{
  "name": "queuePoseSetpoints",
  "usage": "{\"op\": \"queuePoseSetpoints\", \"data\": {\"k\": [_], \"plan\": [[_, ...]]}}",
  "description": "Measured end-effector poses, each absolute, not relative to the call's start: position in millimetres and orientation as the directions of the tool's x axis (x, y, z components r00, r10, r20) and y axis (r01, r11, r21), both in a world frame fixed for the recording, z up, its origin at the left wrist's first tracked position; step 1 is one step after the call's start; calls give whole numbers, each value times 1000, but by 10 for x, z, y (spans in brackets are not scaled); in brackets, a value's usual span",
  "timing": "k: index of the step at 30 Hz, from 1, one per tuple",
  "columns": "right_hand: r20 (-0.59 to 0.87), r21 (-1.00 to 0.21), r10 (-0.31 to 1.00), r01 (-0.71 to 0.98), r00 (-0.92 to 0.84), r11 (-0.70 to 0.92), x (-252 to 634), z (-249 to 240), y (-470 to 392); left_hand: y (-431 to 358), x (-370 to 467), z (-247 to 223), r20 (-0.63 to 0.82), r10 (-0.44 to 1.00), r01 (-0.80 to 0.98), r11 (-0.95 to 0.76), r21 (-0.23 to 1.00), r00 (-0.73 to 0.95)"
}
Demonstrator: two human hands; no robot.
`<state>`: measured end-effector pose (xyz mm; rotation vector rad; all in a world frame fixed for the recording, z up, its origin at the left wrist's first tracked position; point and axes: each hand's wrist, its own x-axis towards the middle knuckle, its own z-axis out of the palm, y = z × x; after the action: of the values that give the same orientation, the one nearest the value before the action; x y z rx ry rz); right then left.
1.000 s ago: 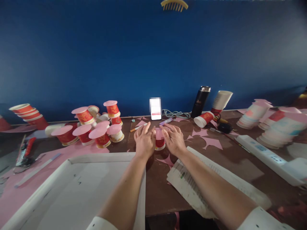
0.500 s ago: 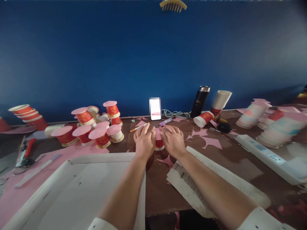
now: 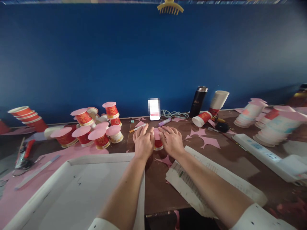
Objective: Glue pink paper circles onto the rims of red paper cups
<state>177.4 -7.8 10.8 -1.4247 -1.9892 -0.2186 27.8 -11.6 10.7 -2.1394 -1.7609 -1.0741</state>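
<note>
Between my two hands stands a small red paper cup (image 3: 158, 147), bottom up, with a pink paper disc (image 3: 157, 133) across its top. My left hand (image 3: 144, 140) lies against its left side, fingers bent and close together over the disc's edge. From the right, my right hand (image 3: 170, 140) curves over the opposite edge, thumb near the disc. The fingertips hide part of the disc and the cup's sides. Just behind my left hand is an orange-and-white pen (image 3: 136, 128). A purple glue stick (image 3: 164, 122) lies behind my right hand.
Several disc-topped red cups (image 3: 82, 135) stand at left, behind a white tray (image 3: 105, 156). A phone (image 3: 154, 110) leans on the blue wall. Right of my hands are pink scraps (image 3: 209, 142), a folded paper (image 3: 178, 179), a black flask (image 3: 198, 102) and a power strip (image 3: 256, 148).
The view has shifted slightly, so things sit a little further left and the right side looks sharper. Both hands keep their place around the cup.
</note>
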Motion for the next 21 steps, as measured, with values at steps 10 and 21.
{"op": "queuePoseSetpoints", "data": {"k": [10,21], "plan": [[625,-271,767,880,-147,390,1776,80,-57,-124,280,104,599,800,904,-281,321,36],[623,-276,771,884,-134,377,1738,80,-86,-113,287,71,622,782,904,-282,320,24]]}}
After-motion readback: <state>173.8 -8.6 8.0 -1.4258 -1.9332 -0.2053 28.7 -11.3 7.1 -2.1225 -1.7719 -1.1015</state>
